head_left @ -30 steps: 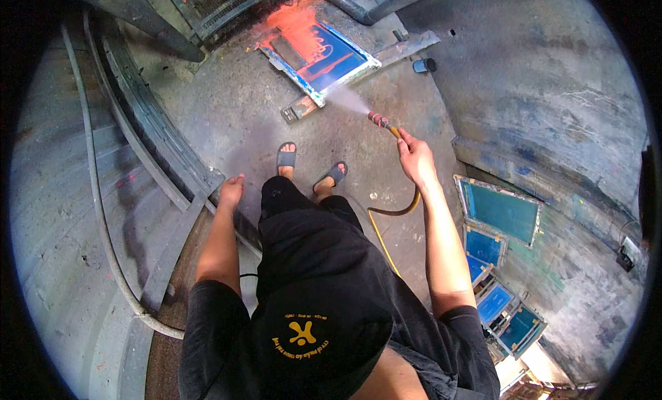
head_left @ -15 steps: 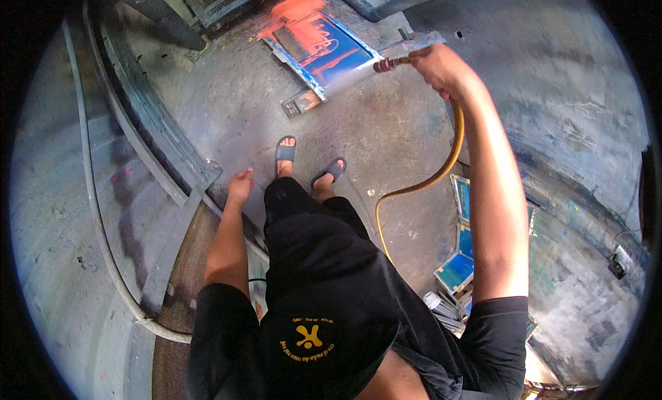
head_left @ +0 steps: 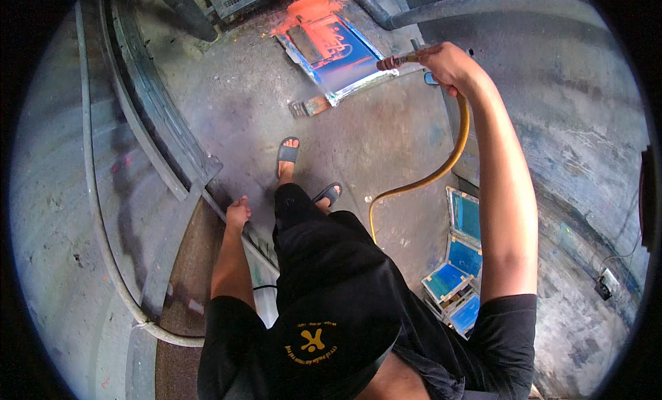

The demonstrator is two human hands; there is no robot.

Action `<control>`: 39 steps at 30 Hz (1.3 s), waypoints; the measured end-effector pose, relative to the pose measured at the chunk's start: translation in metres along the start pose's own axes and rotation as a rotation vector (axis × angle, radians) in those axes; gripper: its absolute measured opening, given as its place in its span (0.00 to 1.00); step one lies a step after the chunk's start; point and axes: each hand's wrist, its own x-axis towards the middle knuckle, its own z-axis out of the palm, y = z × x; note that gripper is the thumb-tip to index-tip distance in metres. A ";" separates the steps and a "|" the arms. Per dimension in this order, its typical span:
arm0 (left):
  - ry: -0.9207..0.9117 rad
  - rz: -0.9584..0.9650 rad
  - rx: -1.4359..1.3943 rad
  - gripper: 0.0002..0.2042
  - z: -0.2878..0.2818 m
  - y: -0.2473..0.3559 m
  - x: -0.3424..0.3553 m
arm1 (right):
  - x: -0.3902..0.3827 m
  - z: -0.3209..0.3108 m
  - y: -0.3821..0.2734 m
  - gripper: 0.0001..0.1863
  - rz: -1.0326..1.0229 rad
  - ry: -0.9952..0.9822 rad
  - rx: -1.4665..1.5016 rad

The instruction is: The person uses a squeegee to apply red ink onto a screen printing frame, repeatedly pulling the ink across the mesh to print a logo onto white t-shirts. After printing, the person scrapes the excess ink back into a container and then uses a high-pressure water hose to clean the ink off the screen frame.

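In my raised right hand (head_left: 449, 67) is the end of a yellow-brown hose (head_left: 441, 171), my fingers closed round it behind a dark reddish nozzle (head_left: 394, 62). The nozzle points left at a screen-printing frame (head_left: 355, 67) lying on the floor, with blue mesh, pale edges and orange ink on its far part. A faint whitish spray shows over the frame's near side. Beside the frame's near corner lies a flat brownish piece with a dark slotted end (head_left: 309, 107). My left hand (head_left: 238, 212) hangs low at my left, fingers curled, with nothing visible in it.
More blue screen frames (head_left: 463, 252) lean at the right wall. A grey pipe (head_left: 89, 172) and metal rail (head_left: 138, 100) run along the left. Orange ink (head_left: 310, 8) smears the floor beyond the frame. The hose loops down near my feet. A wall socket (head_left: 607, 284) is at right.
The dense spray over the frame's near corner has thinned to a faint mist. The view has shifted slightly, showing more frames at right. My right hand still grips the hose; my left fingers look more curled.
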 end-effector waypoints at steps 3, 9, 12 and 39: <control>-0.045 0.050 0.006 0.20 0.006 0.008 0.006 | -0.020 0.005 0.018 0.15 0.084 0.065 0.125; -0.094 0.237 0.133 0.20 0.034 0.059 0.034 | -0.063 0.008 0.048 0.20 0.106 0.058 0.263; -0.122 0.264 0.074 0.20 0.060 0.103 0.024 | -0.074 0.015 0.090 0.19 0.119 0.071 0.304; 0.185 0.512 0.683 0.23 0.284 0.311 0.067 | -0.107 0.019 0.374 0.23 0.069 0.436 0.621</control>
